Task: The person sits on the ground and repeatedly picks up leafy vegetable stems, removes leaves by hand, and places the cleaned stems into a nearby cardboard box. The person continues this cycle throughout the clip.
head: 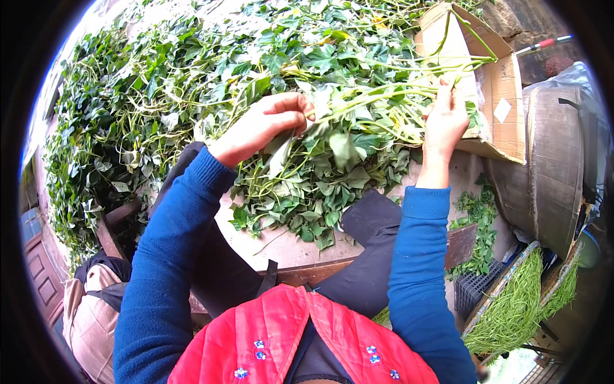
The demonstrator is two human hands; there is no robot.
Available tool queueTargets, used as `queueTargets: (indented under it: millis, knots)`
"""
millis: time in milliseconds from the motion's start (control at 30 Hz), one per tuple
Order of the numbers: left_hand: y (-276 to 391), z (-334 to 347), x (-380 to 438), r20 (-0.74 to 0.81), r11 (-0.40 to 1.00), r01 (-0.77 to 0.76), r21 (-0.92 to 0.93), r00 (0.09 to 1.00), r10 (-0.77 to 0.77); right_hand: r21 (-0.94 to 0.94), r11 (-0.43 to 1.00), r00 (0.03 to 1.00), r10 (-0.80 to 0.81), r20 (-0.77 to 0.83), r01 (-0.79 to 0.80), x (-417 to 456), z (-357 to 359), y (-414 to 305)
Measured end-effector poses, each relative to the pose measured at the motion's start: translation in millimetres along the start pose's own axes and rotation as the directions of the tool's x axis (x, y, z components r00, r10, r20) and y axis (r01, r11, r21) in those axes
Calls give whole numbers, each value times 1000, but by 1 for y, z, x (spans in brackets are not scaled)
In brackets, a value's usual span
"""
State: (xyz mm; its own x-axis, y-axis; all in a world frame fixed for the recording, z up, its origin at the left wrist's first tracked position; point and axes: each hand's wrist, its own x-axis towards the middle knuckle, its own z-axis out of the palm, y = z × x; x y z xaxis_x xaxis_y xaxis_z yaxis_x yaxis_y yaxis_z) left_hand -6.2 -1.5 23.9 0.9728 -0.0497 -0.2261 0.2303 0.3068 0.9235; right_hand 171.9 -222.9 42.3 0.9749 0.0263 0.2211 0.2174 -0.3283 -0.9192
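Between my two hands stretches a bunch of pale green leafy vine stems (379,94). My right hand (446,117) grips the stem ends in front of an opened cardboard box (501,91). Toward the leafy end, my left hand (273,122) pinches a stem or leaf between thumb and fingers. Wilted leaves (343,149) hang from the bunch below my hands. Behind and under them spreads a broad heap of green leafy vines (192,72). A few long stems lean over the box's edge.
At right stand a large brown cardboard-like container (551,163), a black plastic crate (475,285) and trays of thin green stems (511,302). Loose greens (479,216) lie on the floor nearby. A beige cloth bundle (91,307) is at lower left, beside a wooden frame (112,230).
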Motion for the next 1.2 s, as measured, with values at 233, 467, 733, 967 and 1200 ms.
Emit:
queueTargets:
  millis: [233,467,733,967,1200]
  knots:
    - [-11,-8,1,-75,970,-103,221,990,123,-67,997,997,-41,-65,36,7,-3,5]
    - [-31,36,10,-200,905,144,400,978,-67,247,956,986,163,13,-161,1,-4,-5]
    - [-68,38,28,-256,881,21,473,960,115,240,947,977,203,63,-212,-9,2,-20]
    - [-45,39,17,-156,924,147,352,983,-97,261,948,983,169,73,-183,-6,-6,-16]
    - [-60,39,12,-96,863,-99,495,981,168,264,950,986,153,59,-164,-3,-3,-12]
